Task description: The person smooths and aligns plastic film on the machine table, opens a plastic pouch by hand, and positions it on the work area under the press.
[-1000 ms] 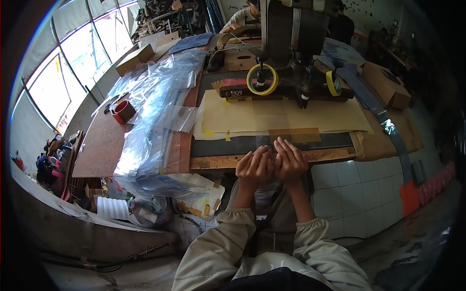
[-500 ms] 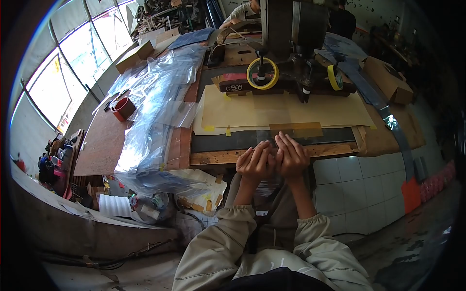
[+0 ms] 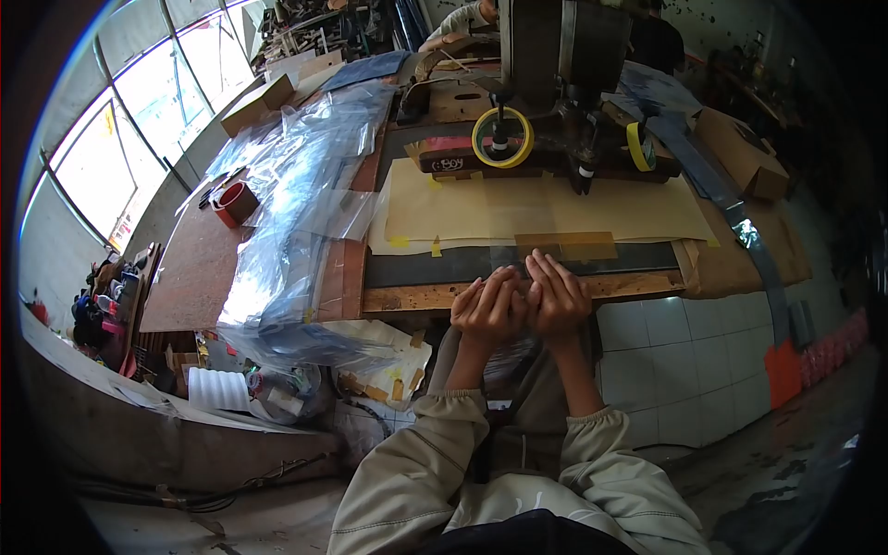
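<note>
The fingers of the left hand (image 3: 490, 310) and right hand (image 3: 561, 301) curl close together, their grip unclear, at the clear film (image 3: 502, 256) by the tabletop's (image 3: 412, 299) front edge, where an uneven tug could skew it across the tan sheets (image 3: 444, 213).

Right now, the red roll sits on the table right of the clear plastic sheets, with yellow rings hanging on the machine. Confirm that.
Wrong side: the head view shows the red roll left of the clear plastic sheets. The rest stands.

Reddish roll (image 3: 228, 209), cardboard box (image 3: 764, 178) at right, ribbed white roll (image 3: 218, 389), tiled floor (image 3: 662, 370)
</note>
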Demonstrator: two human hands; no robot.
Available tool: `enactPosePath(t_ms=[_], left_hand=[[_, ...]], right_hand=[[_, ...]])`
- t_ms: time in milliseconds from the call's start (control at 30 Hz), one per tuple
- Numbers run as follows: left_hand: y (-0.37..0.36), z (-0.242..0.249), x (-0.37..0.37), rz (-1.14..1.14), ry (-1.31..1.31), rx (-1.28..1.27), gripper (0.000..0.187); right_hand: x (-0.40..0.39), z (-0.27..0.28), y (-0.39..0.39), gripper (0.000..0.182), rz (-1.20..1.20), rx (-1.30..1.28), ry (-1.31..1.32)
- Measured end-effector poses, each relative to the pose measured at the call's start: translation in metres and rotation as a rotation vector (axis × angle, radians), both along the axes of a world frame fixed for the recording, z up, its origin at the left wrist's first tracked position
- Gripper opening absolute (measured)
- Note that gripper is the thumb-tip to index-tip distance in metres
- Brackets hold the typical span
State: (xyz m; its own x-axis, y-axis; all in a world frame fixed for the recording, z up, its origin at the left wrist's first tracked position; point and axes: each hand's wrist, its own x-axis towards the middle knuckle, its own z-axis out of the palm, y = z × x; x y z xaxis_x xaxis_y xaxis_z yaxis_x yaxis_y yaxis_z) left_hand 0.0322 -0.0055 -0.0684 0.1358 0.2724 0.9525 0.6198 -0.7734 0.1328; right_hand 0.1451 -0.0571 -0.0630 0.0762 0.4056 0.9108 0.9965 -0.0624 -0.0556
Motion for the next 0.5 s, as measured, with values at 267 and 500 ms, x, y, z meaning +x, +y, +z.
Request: enactPosePath(t_ms=[267,500], left_hand=[[0.0013,-0.0018,0.0009,-0.007,-0.014,0.015,0.023],[0.0018,-0.0023,0.0011,-0.011,-0.021,0.022,0.023]], right_hand=[[0.0005,-0.0016,0.0003,0.036,0.002,0.000,0.000],[0.0002,-0.0021,0.0002,0.036,-0.001,-0.005,0.003]])
